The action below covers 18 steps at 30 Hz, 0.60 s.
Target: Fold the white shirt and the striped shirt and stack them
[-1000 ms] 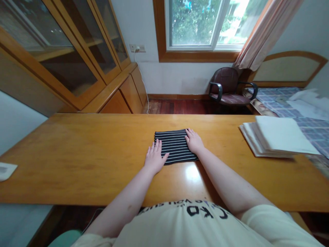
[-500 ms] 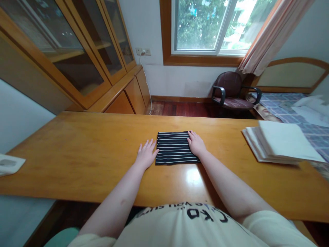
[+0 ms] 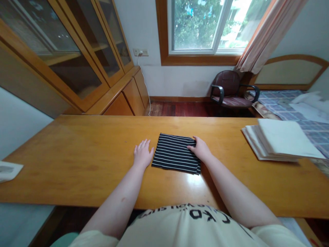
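Observation:
A folded black cloth with white stripes [image 3: 176, 153] lies on the wooden table [image 3: 89, 147], turned slightly askew. My right hand [image 3: 202, 149] grips its right edge, the thumb on top and the other fingers mostly hidden at the far right corner and beneath. To the left of the cloth, my left hand [image 3: 142, 154] rests palm down on the table. Its fingers are stretched out, and a small gap parts it from the cloth.
A stack of white folded sheets or packets [image 3: 280, 140] stands on the table's right side. At the far left edge lies a white packet [image 3: 10, 171]. Beyond the table are a glass-door cabinet [image 3: 84, 61], an armchair [image 3: 230, 91] and a bed [image 3: 290, 106].
The cloth has rotated clockwise, its lower right corner coming nearer to me. My right hand has gone from lying flat to gripping its edge. My left hand has drawn a little left, off the cloth.

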Motion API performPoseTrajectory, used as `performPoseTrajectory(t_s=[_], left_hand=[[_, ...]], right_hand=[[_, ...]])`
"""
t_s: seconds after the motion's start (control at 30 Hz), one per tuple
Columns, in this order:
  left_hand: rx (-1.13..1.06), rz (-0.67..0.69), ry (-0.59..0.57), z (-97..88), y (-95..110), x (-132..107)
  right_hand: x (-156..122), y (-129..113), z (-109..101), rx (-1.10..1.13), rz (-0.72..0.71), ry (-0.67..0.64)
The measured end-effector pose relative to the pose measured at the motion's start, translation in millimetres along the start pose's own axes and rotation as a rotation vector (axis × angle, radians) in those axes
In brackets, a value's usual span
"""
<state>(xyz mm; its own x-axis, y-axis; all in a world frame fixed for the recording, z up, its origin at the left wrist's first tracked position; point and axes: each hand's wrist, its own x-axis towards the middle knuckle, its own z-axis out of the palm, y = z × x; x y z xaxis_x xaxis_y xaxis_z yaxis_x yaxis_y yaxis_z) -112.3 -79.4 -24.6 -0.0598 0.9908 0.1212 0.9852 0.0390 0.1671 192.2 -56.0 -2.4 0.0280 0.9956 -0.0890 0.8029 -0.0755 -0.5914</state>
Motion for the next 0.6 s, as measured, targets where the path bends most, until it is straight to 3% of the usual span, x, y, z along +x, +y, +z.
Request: performPoseTrajectory(t_s=[0.1, 0.23, 0.43, 0.6], left_hand=[[0.002, 0.003, 0.002, 0.1, 0.3, 0.2], [-0.002, 0.003, 0.011, -0.2, 0.5, -0.1], [-0.006, -0.006, 0.005, -2.0, 1.1, -0.4], [-0.004, -0.008, -0.007, -3.9, 2.0, -0.7]], right_hand=[[-14.2, -1.5, -9.6, 0.153, 0.179, -0.145], [-31.6, -7.1, -18.2, 0.429, 0.220, -0.427], [-49.8, -15.4, -13.4, 0.826, 0.245, -0.420], [-55.4, -21.6, -15.4, 0.983, 0.346, -0.549]])
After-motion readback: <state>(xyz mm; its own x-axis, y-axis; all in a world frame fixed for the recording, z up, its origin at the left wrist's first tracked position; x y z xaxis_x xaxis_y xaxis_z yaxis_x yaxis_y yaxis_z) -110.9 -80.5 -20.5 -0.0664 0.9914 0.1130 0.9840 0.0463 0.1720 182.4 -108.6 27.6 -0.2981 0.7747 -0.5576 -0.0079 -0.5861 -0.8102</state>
